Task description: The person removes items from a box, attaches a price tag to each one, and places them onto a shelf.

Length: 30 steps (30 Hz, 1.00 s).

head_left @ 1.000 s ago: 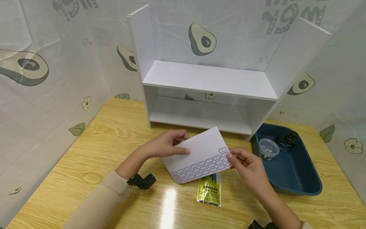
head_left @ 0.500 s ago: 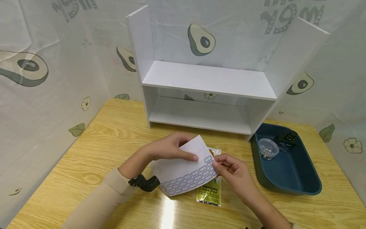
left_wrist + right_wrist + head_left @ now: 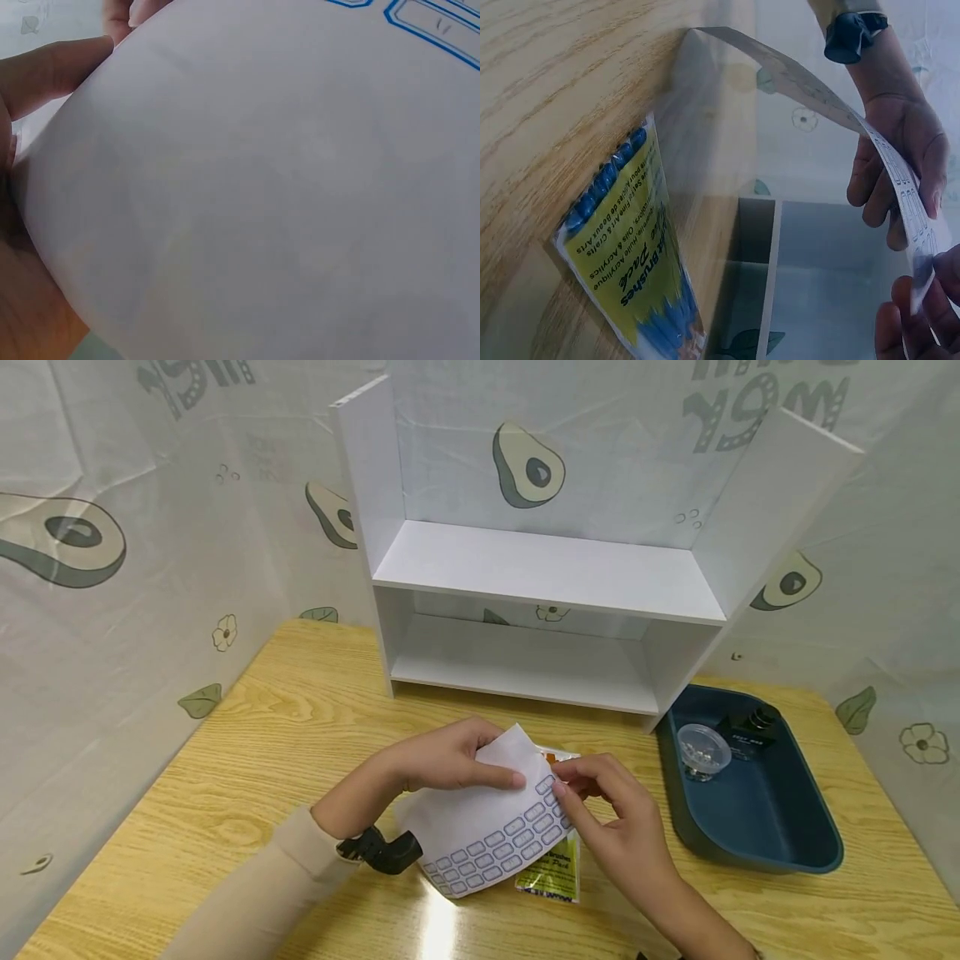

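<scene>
Held above the table is a white label sheet (image 3: 480,827), printed with rows of blue-outlined labels along its near edge and bowed in the right wrist view. My left hand (image 3: 450,756) grips its far edge, thumb on top and fingers underneath. At the sheet's right end my right hand (image 3: 611,802) pinches the printed corner between thumb and fingers. Beneath the sheet lies a clear pack of artist brushes (image 3: 630,247) with a yellow card and blue handles, partly covered in the head view. Blank paper fills most of the left wrist view.
A white two-tier shelf (image 3: 525,689) stands at the back of the wooden table (image 3: 247,760). On the right is a dark blue bin (image 3: 765,827) holding a small lidded clear tub (image 3: 703,750) and a black box (image 3: 750,727). A printed curtain (image 3: 150,652) surrounds the table.
The sheet has come left and nearer to me, bending more. My right hand has moved left with it, closer to the left hand, and more of the brush pack's top end shows.
</scene>
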### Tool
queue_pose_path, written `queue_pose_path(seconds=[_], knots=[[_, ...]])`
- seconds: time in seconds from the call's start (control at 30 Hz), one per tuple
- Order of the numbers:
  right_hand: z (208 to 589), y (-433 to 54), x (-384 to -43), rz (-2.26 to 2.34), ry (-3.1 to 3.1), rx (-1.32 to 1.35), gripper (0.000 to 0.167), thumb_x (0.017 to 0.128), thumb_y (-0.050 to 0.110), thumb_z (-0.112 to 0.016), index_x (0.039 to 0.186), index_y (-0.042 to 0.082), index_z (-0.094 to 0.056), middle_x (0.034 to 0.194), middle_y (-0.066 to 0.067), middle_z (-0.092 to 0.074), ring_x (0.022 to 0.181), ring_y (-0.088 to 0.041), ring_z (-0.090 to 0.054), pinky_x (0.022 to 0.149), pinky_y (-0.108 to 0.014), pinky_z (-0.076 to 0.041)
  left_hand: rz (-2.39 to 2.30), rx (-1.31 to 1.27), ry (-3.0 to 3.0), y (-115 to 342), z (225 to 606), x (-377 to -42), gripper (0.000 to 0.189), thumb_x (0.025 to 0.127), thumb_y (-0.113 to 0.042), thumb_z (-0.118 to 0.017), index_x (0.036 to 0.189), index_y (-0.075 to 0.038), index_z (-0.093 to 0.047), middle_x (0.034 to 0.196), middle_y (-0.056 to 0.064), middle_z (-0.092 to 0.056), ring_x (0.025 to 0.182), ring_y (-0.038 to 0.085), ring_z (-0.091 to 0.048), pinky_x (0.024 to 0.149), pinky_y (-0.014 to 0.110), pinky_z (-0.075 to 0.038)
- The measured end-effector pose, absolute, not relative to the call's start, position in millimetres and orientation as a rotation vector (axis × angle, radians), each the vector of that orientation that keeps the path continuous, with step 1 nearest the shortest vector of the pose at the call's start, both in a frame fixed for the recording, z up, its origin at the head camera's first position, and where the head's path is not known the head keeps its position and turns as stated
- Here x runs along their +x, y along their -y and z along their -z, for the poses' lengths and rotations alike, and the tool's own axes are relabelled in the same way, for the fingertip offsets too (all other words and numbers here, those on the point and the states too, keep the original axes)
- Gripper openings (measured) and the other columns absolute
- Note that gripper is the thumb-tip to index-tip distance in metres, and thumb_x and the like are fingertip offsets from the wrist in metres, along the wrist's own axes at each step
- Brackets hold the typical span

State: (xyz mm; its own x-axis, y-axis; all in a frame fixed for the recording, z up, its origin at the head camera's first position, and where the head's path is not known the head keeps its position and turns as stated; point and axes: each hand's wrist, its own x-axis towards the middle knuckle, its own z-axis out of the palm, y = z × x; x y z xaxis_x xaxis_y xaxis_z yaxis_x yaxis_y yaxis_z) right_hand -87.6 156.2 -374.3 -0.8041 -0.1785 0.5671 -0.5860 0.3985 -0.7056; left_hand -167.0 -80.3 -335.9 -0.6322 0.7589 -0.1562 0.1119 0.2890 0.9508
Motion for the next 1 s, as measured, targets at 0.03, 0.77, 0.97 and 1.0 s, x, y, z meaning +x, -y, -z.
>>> queue_pose_path(seconds=[0.03,0.77,0.97,1.0], knots=[[373.8,-156.0,-87.4,-1.362,2.250,0.668,0.034,0.086,-0.012,-0.077,0.110,0.012,-0.075,0.099,-0.003,-0.070,0.087,-0.006,-0.064,0.081,-0.013,-0.055,-1.368,0.787,-1.949,79.9,335.9,-166.6,0.020,0.100,-0.013,-0.068,0.112,0.003,-0.072,0.087,0.008,-0.076,0.066,0.009,-0.070,0.060,0.028,-0.060],[368.1,-158.1,-86.9,-1.186,2.329,0.726,0.033,0.084,-0.006,-0.082,0.104,0.020,-0.077,0.099,0.007,-0.072,0.089,-0.005,-0.064,0.082,-0.012,-0.055,-1.313,0.892,-1.929,77.9,338.4,-165.7,0.020,0.102,-0.010,-0.066,0.115,0.003,-0.072,0.098,0.016,-0.078,0.072,0.007,-0.070,0.065,0.024,-0.057],[369.5,-158.2,-87.6,-1.115,2.340,0.741,0.033,0.082,-0.008,-0.083,0.100,0.018,-0.075,0.098,0.008,-0.069,0.087,-0.004,-0.063,0.078,-0.010,-0.054,-1.300,0.858,-1.936,77.2,337.9,-165.4,0.022,0.103,-0.011,-0.064,0.118,0.003,-0.071,0.100,0.017,-0.079,0.072,0.009,-0.073,0.065,0.027,-0.061],[369.8,-158.3,-87.5,-1.105,2.346,0.746,0.033,0.082,-0.008,-0.083,0.100,0.018,-0.075,0.098,0.008,-0.068,0.086,-0.004,-0.063,0.076,-0.009,-0.054,-1.300,0.847,-1.937,77.4,338.2,-165.3,0.022,0.103,-0.012,-0.064,0.118,0.003,-0.071,0.100,0.017,-0.079,0.072,0.009,-0.073,0.065,0.027,-0.061]])
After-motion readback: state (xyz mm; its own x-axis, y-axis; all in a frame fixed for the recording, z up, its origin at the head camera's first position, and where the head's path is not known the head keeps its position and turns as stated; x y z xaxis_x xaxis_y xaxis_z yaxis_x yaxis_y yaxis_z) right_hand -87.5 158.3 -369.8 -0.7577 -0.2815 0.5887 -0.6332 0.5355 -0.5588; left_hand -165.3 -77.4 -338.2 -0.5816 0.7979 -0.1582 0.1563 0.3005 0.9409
